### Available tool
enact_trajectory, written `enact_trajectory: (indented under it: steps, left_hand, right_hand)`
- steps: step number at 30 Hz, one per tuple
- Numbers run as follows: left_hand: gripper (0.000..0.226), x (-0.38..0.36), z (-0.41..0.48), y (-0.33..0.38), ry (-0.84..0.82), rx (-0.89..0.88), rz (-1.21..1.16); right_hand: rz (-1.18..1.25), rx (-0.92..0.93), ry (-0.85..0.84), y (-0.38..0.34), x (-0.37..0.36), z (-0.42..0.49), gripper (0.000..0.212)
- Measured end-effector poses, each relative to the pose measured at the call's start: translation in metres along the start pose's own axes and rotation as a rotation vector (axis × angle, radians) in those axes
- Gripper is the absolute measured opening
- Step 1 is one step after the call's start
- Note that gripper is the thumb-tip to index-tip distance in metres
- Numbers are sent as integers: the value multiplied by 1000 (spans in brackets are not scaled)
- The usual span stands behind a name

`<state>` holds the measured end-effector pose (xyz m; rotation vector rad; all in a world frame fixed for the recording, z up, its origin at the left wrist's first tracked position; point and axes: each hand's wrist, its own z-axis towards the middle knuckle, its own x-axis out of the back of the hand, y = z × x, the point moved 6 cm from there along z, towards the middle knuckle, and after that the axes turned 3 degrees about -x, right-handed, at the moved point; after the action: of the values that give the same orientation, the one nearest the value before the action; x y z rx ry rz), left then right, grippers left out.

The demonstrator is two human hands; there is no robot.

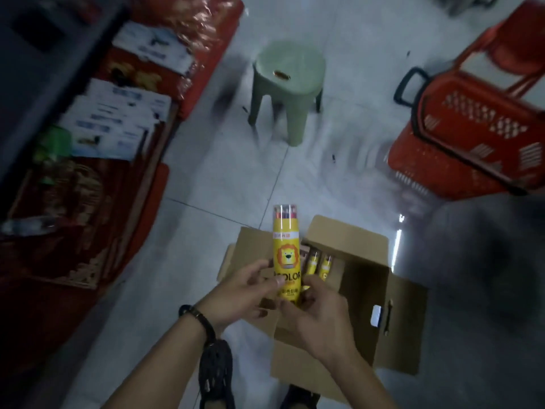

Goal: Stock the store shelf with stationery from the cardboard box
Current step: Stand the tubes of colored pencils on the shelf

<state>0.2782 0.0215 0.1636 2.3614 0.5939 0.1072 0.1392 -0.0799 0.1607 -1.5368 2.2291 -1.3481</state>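
A yellow tube of coloured pencils (285, 240) with a lion picture and a clear cap stands upright above the open cardboard box (365, 278). My left hand (244, 293) grips its lower part from the left, thumb across the label. My right hand (318, 311) holds the tube's bottom from the right. Inside the box lie two more yellow tubes (320, 265). The store shelf (97, 137) runs along the left, stacked with white packets and red goods.
A pale green plastic stool (287, 84) stands on the tiled floor beyond the box. A red shopping basket (472, 137) with a black handle sits at the right. My dark shoes (216, 376) are beside the box's near corner.
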Motion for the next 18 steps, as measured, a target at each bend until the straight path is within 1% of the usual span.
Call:
enact_trajectory:
  steps: [2,5,7,8,10,11,14,16,18]
  left_hand:
    - [38,21,-56,46,50,-88,-82]
    - [42,63,-145,109,154,-223,-137]
    - [44,96,-205,144,225,-298,-154]
    - [44,114,-236,158,263,-334,-162]
    - [40,151,-302,179,337,-411,-165]
    - [36,168,-334,187,370,-449,-160]
    - [31,222,-433,202,512,-565,-108]
    - [31,256,-499,208,624,-654,-56]
    - [31,284,-556,211,706,-723,-12]
  right_hand:
    - [-65,124,-25,-77,11,-28,32]
    - [-136,286,-93,-191,11,-78,33]
    - [-204,356,-148,-257,0,-112,34]
    - [-246,392,-177,-287,-10,-129,38]
    - [-302,474,-243,-350,-33,-165,44]
    - [-312,517,-277,-380,-45,-183,42]
    - [-241,648,-303,-467,-80,-242,22]
    - [-141,721,-290,-523,-106,-280,21]
    - [-96,796,-305,-575,-139,-316,22]
